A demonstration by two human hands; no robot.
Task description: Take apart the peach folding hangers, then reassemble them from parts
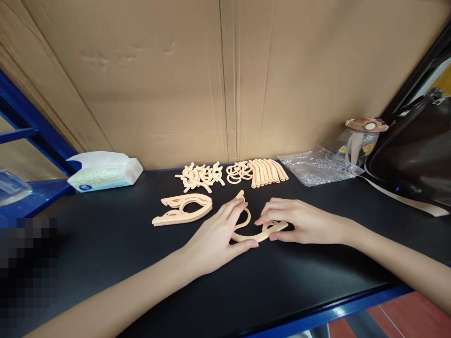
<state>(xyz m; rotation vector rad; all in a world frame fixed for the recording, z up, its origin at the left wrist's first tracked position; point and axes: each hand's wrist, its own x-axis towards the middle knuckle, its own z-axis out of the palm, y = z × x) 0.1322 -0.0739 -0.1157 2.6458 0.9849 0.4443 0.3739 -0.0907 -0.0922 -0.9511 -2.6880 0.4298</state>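
Observation:
A beige plastic folding hanger (261,237) lies on the black tabletop between my two hands. My left hand (220,230) is closed on its left part, fingers over the left arm and thumb along the curved lower edge. With thumb and fingers, my right hand (294,220) grips the hanger's right end. A thin curved hook piece (248,218) shows beside my left fingers. Left of my hands lie stacked folded hangers (190,217). Behind them are a heap of small beige pieces (200,176), several thin hooks (240,172) and a row of curved hanger arms (267,172).
A tissue pack (105,174) stands at the back left. Toward the back right are a clear plastic bag (313,165), a strapped drinking bottle (364,141) and a dark bag (412,145). Cardboard (158,84) walls the back; a blue frame edges the table (105,244).

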